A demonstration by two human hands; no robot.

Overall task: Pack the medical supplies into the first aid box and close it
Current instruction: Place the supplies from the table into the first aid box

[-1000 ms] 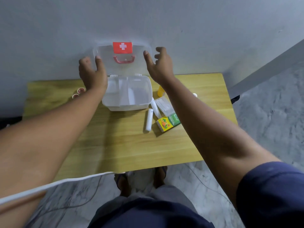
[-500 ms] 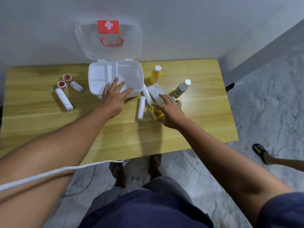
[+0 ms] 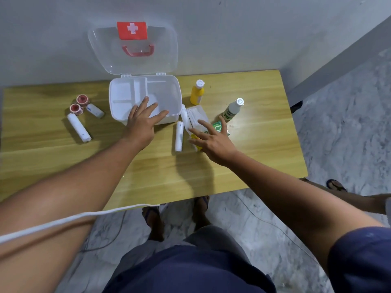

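Observation:
The white first aid box (image 3: 169,92) stands open on the wooden table (image 3: 254,144), its clear lid (image 3: 105,51) leaning back against the wall. My left hand (image 3: 141,123) rests flat on the box's front rim, fingers spread. My right hand (image 3: 211,138) hovers open over a green and yellow carton (image 3: 219,126) and a clear packet of white pads (image 3: 195,114). Two white bandage rolls (image 3: 178,136) lie beside the box. A yellow bottle (image 3: 197,93) and a white bottle (image 3: 232,109) stand to the right.
Left of the box lie two red tape rolls (image 3: 79,104), a small white tube (image 3: 95,110) and a long bandage roll (image 3: 78,127). A white cable (image 3: 63,220) crosses my left forearm. Another person's sandalled foot (image 3: 336,185) is on the marble floor at right.
A second ago both hands were up at the lid. They came down: the left onto the box's front rim, the right over the carton, where its fingers have now spread.

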